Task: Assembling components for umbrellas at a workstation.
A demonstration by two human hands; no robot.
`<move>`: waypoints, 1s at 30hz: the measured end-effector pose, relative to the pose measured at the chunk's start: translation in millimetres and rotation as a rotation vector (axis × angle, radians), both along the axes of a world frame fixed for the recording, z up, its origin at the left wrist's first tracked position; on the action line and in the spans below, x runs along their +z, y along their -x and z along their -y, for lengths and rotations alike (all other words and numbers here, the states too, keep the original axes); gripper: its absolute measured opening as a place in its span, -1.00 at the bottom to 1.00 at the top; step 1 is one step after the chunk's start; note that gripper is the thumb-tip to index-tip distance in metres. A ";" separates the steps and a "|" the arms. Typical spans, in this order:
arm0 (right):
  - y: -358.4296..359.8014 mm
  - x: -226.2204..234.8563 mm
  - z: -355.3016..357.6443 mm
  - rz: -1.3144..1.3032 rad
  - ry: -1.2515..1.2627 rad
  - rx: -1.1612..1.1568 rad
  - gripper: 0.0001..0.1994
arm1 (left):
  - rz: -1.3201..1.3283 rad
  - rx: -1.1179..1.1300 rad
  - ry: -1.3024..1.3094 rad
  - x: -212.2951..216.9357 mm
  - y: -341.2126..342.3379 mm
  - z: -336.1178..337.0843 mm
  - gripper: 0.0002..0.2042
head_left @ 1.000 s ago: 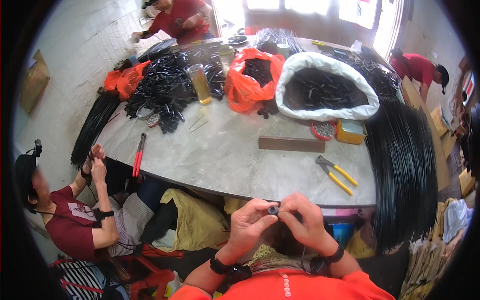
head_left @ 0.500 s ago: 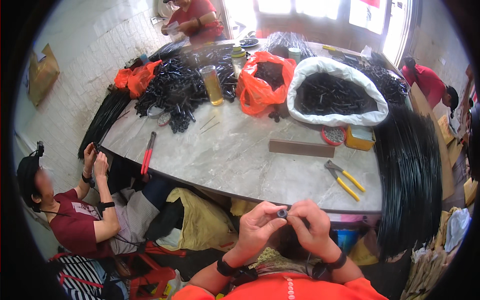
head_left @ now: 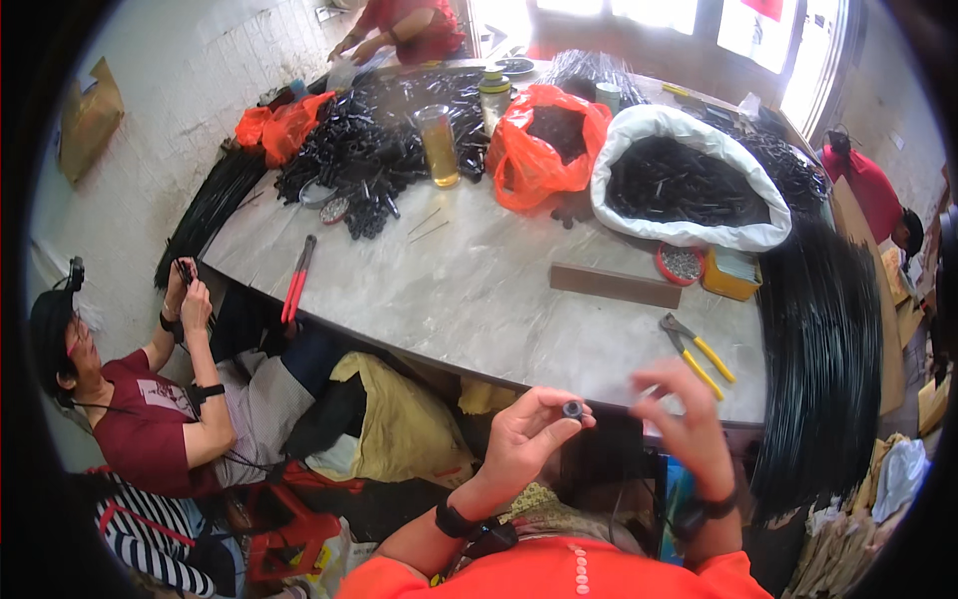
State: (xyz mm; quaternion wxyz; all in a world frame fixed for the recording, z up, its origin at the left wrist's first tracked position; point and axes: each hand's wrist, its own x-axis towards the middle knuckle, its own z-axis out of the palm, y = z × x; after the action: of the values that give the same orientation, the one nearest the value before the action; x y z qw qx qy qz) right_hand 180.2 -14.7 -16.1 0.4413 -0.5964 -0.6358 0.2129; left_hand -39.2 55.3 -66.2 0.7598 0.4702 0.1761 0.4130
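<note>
My left hand [head_left: 529, 436] is closed on a small black round part [head_left: 573, 410], pinched between thumb and fingertips just off the table's near edge. The part has a hollow-looking end turned up. To its right, my right hand [head_left: 687, 419] is raised at the table edge, apart from the part. Motion smears its fingers, so whether it holds anything cannot be made out. The nearest tool to that hand is a pair of yellow-handled cutting pliers [head_left: 698, 356] lying on the grey marbled table [head_left: 469, 290].
A brown bar [head_left: 615, 286], a red dish of small metal pieces [head_left: 682, 263] and a yellow box [head_left: 731, 275] lie beyond. Bags of black parts [head_left: 689, 190], a glass [head_left: 437, 145] and red-handled pliers [head_left: 298, 280] stand farther off. Black rods [head_left: 823, 369] hang at right; a co-worker [head_left: 150, 409] sits left.
My right hand has left the black part and moved right and slightly up. My left hand keeps hold of the part. The view has shifted a little.
</note>
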 end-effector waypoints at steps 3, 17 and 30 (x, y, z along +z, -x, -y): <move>-47.5 -31.4 -5.9 0.255 -0.062 -0.276 -0.64 | 0.060 0.001 -0.001 -4.9 0.5 -0.6 -0.79; -93.1 -90.2 -12.4 0.893 0.082 -0.654 -0.58 | -0.017 0.069 0.004 -1.7 5.5 6.0 -0.77; -22.5 42.8 58.1 -0.625 0.759 0.090 -0.70 | 0.046 0.053 -0.043 -4.6 -3.8 7.3 -0.77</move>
State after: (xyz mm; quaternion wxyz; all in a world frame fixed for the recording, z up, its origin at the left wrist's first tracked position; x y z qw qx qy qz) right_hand 202.6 -72.7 26.7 0.3527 -0.5948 -0.3756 0.6171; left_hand -35.4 48.0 -70.8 0.7420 0.4722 0.1622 0.4475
